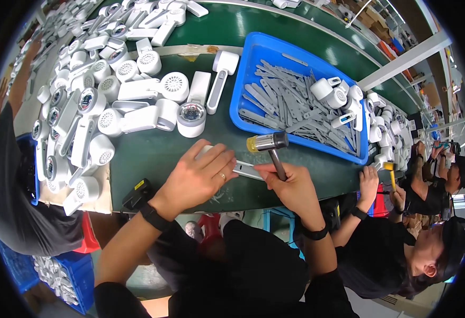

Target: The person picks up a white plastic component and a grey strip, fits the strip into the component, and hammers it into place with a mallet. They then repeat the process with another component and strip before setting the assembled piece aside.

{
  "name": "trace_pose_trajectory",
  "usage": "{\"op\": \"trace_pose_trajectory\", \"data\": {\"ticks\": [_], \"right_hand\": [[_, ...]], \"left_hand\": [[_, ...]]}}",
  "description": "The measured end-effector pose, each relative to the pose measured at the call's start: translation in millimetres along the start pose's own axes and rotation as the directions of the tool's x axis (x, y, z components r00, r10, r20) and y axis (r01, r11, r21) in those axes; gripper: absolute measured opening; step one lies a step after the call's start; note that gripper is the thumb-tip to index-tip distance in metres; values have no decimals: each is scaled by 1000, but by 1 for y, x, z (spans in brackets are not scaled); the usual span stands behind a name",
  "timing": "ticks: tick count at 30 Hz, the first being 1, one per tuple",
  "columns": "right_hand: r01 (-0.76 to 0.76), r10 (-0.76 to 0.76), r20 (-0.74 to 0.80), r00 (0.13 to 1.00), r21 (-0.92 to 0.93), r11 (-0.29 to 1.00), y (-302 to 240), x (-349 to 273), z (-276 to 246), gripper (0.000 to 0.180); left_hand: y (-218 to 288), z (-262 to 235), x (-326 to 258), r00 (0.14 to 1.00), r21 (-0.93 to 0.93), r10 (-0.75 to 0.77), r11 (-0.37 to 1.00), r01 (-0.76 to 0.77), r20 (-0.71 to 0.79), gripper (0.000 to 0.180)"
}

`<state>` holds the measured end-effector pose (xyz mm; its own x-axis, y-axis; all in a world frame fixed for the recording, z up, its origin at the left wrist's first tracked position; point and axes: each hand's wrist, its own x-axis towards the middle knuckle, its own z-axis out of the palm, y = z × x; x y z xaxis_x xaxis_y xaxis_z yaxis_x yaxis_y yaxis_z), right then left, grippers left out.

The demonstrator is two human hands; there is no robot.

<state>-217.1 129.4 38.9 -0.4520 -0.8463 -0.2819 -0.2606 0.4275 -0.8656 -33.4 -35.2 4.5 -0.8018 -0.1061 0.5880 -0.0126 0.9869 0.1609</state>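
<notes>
My left hand (203,172) is closed over a white handheld fan (247,169) lying on the green tabletop, hiding most of its round head. The fan's handle points to the right, with a light grey strip along its upper face. My right hand (294,185) grips the dark shaft of a small mallet (266,142). The mallet's metal head, with one yellow face and one black face, is raised above the handle. Fingertips of my right hand also reach the handle's right end. Whether the strip sits flush cannot be seen.
A blue tray (236,106) of grey strips and a few white fans stands beyond my right hand. Many white handheld fans (129,119) are heaped on the left. A black device (138,195) lies by my left wrist. Co-workers sit close on both sides.
</notes>
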Motion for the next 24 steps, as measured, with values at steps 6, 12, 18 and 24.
{"op": "trace_pose_trajectory", "data": {"ticks": [6, 12, 18, 24], "right_hand": [[93, -113, -75, 991, -231, 968, -11, -6, 1, 24], [-107, 91, -107, 990, -153, 982, -9, -6, -5, 28], [-339, 300, 160, 940, 382, 860, 11, 3, -10, 35], [-364, 278, 238, 931, 508, 781, 18, 2, -6, 39]], "left_hand": [[-1, 6, -2, 1000, 61, 14, 998, -13, -15, 26], [-1, 10, -3, 999, 85, 22, 996, -19, -34, 26], [-2, 11, -5, 999, 72, 17, 997, -14, -39, 26], [1, 11, -7, 1000, 67, 10, 998, -8, -25, 27]]}}
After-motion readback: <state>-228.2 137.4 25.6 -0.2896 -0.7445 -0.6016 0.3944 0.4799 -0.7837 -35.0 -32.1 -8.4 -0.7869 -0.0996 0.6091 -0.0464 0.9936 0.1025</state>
